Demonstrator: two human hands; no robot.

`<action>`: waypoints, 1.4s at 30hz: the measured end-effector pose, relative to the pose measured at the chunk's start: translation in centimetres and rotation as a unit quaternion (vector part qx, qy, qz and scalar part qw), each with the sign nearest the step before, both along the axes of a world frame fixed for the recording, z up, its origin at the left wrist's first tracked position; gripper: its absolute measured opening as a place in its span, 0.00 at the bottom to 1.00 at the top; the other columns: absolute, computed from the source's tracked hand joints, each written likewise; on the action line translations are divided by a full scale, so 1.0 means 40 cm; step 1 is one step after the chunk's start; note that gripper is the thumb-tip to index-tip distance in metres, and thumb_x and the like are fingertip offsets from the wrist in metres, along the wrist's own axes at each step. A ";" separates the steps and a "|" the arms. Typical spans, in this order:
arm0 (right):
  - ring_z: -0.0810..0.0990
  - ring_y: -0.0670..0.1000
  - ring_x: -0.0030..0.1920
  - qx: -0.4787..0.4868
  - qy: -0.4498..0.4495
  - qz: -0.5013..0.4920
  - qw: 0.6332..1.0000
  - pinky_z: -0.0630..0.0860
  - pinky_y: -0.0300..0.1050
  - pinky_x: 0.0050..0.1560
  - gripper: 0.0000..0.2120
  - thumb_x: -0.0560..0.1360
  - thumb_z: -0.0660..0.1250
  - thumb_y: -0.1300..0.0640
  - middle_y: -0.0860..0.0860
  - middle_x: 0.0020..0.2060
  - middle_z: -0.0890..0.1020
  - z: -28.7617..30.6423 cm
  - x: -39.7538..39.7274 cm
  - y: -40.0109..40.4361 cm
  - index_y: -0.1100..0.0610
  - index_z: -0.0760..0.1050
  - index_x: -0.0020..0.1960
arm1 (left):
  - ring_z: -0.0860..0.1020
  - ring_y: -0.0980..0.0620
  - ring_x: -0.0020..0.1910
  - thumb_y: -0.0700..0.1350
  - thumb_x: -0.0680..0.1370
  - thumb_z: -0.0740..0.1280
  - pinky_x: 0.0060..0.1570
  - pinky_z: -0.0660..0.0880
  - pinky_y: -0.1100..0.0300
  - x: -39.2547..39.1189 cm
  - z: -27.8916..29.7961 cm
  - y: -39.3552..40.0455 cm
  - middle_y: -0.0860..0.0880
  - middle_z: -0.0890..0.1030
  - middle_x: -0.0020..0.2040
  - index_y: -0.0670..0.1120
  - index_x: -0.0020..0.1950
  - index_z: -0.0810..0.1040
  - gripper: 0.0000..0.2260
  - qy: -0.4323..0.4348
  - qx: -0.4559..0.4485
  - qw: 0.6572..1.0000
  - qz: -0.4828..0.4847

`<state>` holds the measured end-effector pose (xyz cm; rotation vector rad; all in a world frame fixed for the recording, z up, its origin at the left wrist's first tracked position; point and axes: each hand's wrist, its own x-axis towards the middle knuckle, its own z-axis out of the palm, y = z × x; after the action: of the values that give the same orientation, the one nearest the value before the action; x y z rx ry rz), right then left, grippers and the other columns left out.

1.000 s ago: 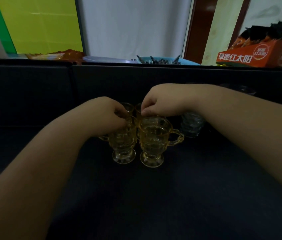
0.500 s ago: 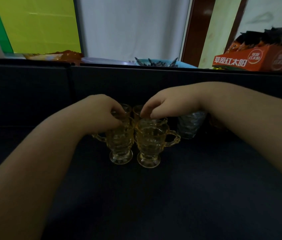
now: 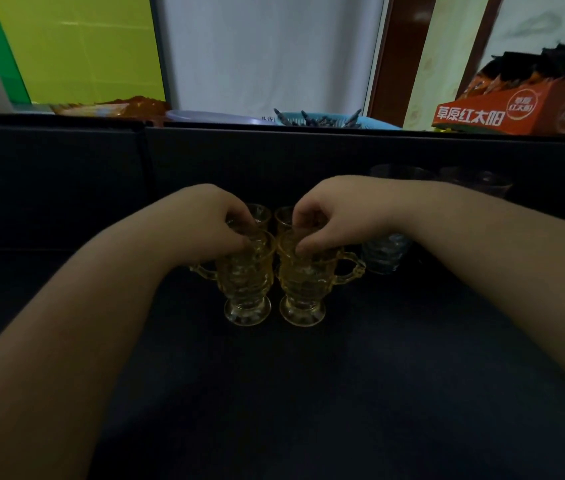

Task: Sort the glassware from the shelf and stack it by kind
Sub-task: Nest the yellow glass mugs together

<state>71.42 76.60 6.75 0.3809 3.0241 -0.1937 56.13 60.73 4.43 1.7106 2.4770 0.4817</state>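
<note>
Two amber footed glass mugs stand side by side on the dark surface, the left amber mug (image 3: 245, 285) with its handle pointing left, the right amber mug (image 3: 303, 289) with its handle pointing right. My left hand (image 3: 204, 221) grips the rim of the left one from above. My right hand (image 3: 333, 216) pinches the rim of the right one, fingertips inside. Behind them stand two more small amber glasses (image 3: 260, 213), mostly hidden by my hands. A clear bluish ribbed glass (image 3: 383, 252) sits to the right, under my right wrist.
A dark back wall (image 3: 308, 157) closes the space behind the glasses. Two dark tumblers (image 3: 475, 183) stand at the far right by that wall. Beyond it lie an orange carton (image 3: 520, 109), a blue basket (image 3: 322, 117) and a snack bag (image 3: 128, 105).
Both hands have settled lower onto the mug rims, the right fingertips now dipping inside. The two front mugs stay side by side in about the same place.
</note>
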 end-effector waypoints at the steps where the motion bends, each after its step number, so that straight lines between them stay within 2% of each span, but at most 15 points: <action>1: 0.79 0.41 0.47 0.005 0.001 0.000 1.000 0.75 0.37 0.45 0.10 0.75 0.70 0.43 0.41 0.47 0.79 -0.001 -0.002 0.002 0.42 0.77 0.55 | 0.74 0.58 0.49 0.50 0.75 0.70 0.45 0.70 0.62 0.001 0.000 0.001 0.57 0.75 0.52 0.59 0.57 0.77 0.12 -0.001 -0.001 1.000 0.001; 6: 0.77 0.40 0.50 0.041 0.003 0.002 0.999 0.75 0.38 0.50 0.14 0.76 0.70 0.43 0.39 0.50 0.78 0.000 -0.010 0.007 0.42 0.76 0.60 | 0.76 0.57 0.49 0.49 0.75 0.69 0.45 0.71 0.62 0.005 0.000 0.007 0.57 0.77 0.51 0.58 0.57 0.78 0.12 -0.003 0.007 1.000 0.008; 12: 0.77 0.42 0.47 0.146 -0.011 0.020 0.989 0.74 0.39 0.45 0.13 0.76 0.68 0.42 0.41 0.47 0.78 0.011 -0.019 0.007 0.44 0.77 0.59 | 0.77 0.55 0.50 0.48 0.76 0.68 0.50 0.73 0.59 0.021 0.004 0.032 0.55 0.78 0.52 0.56 0.60 0.78 0.13 0.024 0.003 1.000 0.019; 17: 0.75 0.40 0.43 0.158 -0.008 0.014 0.987 0.70 0.36 0.39 0.11 0.77 0.68 0.44 0.40 0.43 0.77 0.008 -0.030 0.018 0.45 0.77 0.58 | 0.77 0.54 0.50 0.48 0.76 0.69 0.51 0.75 0.56 0.013 0.008 0.058 0.54 0.79 0.52 0.55 0.60 0.78 0.13 0.027 -0.005 0.999 0.026; 23: 0.78 0.44 0.47 0.153 -0.002 -0.006 0.988 0.78 0.44 0.50 0.15 0.77 0.68 0.44 0.43 0.48 0.80 0.004 -0.033 0.027 0.48 0.78 0.60 | 0.77 0.55 0.50 0.49 0.75 0.70 0.52 0.75 0.57 0.002 0.010 0.081 0.55 0.79 0.52 0.55 0.60 0.78 0.13 0.030 -0.012 0.999 0.017; 25: 0.79 0.45 0.47 0.157 -0.004 -0.010 0.988 0.79 0.46 0.50 0.14 0.77 0.68 0.44 0.44 0.48 0.80 0.005 -0.031 0.025 0.48 0.79 0.59 | 0.77 0.55 0.51 0.48 0.75 0.69 0.51 0.74 0.58 0.002 0.008 0.084 0.54 0.79 0.53 0.55 0.60 0.78 0.13 0.030 -0.011 0.999 0.014; 31: 0.77 0.42 0.42 0.149 -0.013 -0.020 0.989 0.72 0.39 0.39 0.07 0.77 0.68 0.44 0.43 0.43 0.79 0.008 -0.022 0.023 0.44 0.77 0.52 | 0.77 0.55 0.52 0.47 0.76 0.69 0.52 0.74 0.58 0.013 0.007 0.086 0.54 0.79 0.54 0.55 0.61 0.78 0.14 0.013 -0.005 1.000 0.009; 36: 0.77 0.43 0.42 0.173 -0.027 -0.034 0.984 0.73 0.40 0.39 0.09 0.77 0.68 0.44 0.43 0.43 0.79 0.018 -0.016 0.020 0.46 0.77 0.54 | 0.77 0.55 0.52 0.47 0.76 0.69 0.51 0.73 0.59 0.018 0.007 0.099 0.54 0.79 0.55 0.54 0.62 0.77 0.15 0.016 -0.012 1.000 0.002; 40: 0.77 0.43 0.40 0.191 -0.032 -0.035 0.981 0.70 0.40 0.36 0.06 0.77 0.67 0.44 0.44 0.41 0.79 0.020 -0.010 0.009 0.46 0.76 0.48 | 0.77 0.55 0.51 0.48 0.75 0.69 0.51 0.74 0.58 0.016 0.006 0.108 0.54 0.79 0.53 0.54 0.60 0.78 0.14 0.010 -0.010 1.000 0.004; 42: 0.78 0.44 0.41 0.188 -0.026 -0.042 0.981 0.71 0.40 0.36 0.08 0.77 0.67 0.44 0.44 0.41 0.79 0.018 -0.007 0.006 0.47 0.78 0.50 | 0.77 0.55 0.49 0.50 0.74 0.70 0.50 0.75 0.57 0.014 0.003 0.110 0.54 0.79 0.51 0.54 0.59 0.79 0.13 0.000 -0.007 1.000 0.007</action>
<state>71.14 76.83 7.48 0.5309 2.9853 0.3845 56.68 65.12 4.55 1.6894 2.4886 0.4637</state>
